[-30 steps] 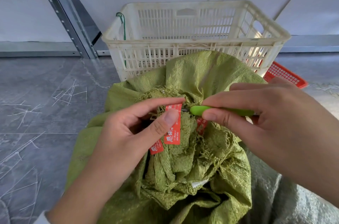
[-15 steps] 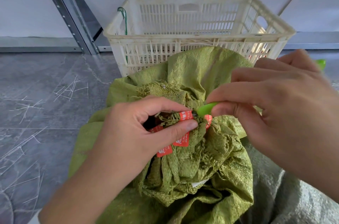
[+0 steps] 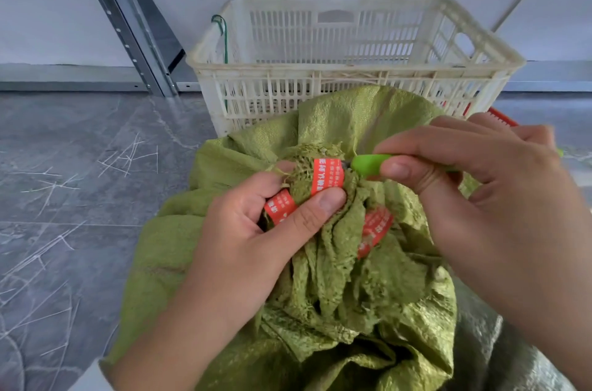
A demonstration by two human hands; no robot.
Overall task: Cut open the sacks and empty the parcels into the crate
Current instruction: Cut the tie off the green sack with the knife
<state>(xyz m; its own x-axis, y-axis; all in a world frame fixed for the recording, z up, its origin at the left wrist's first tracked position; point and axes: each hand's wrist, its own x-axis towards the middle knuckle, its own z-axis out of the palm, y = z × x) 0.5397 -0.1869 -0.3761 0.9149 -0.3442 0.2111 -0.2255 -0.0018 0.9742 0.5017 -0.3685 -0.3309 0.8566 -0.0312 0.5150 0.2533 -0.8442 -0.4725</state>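
Head view: left hand [image 3: 243, 249] grips the bunched neck of the green sack [image 3: 352, 294], thumb pressed on the red tape [image 3: 326, 177], likely to keep the knot taut and steady for the blade; right hand [image 3: 480, 204] pinches a green-handled cutter [image 3: 368, 163] between thumb and forefinger, tip touching the tape edge nearest it; crate [image 3: 320, 65] stands just beyond both hands, touching the sack's far side, handy for tipping; neck not yet open; parcels hidden.
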